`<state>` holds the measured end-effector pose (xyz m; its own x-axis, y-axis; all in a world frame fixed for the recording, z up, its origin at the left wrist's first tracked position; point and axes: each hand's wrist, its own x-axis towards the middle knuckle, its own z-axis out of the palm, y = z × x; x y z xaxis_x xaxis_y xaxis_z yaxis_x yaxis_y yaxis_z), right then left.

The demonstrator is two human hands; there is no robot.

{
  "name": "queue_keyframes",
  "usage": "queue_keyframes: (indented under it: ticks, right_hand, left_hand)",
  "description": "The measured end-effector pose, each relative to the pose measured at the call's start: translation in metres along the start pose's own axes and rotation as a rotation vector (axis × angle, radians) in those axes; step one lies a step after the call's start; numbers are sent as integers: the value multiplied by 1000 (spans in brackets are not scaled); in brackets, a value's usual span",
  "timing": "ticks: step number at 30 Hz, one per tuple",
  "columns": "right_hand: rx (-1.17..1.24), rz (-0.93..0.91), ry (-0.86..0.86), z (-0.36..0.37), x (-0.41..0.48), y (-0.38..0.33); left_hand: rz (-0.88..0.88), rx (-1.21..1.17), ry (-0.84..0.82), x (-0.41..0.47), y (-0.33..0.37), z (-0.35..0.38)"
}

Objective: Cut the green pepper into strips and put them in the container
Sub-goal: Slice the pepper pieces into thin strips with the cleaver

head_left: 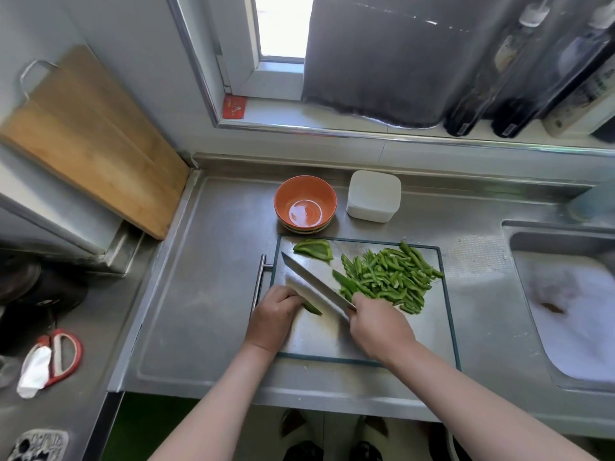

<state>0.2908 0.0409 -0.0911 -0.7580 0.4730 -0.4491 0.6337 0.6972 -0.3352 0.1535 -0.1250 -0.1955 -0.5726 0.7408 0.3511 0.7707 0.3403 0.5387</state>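
Green pepper strips (389, 277) lie piled on the far right part of the cutting board (447, 311), which rests on the table (206, 294). The left hand (274, 316) curls its fingers over a pepper piece (311, 308) and holds it down on the board. The right hand (381, 327) is closed round the handle of the knife (316, 284); the blade points far-left, just beside the held piece. An uncut pepper section (314, 249) lies at the board's far left. The white container (373, 196) stands beyond the board, beside an orange bowl (304, 202).
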Motion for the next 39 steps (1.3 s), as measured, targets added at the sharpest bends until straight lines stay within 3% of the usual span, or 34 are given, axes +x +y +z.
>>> queue_keyframes:
  ticks: [5, 39]
  right_hand:
    - [-3, -44, 4, 7, -11, -14]
    - [-23, 43, -104, 15, -7, -28]
  left_hand:
    - [70, 0, 94, 5, 4, 3]
    - [37, 5, 42, -1, -5, 11]
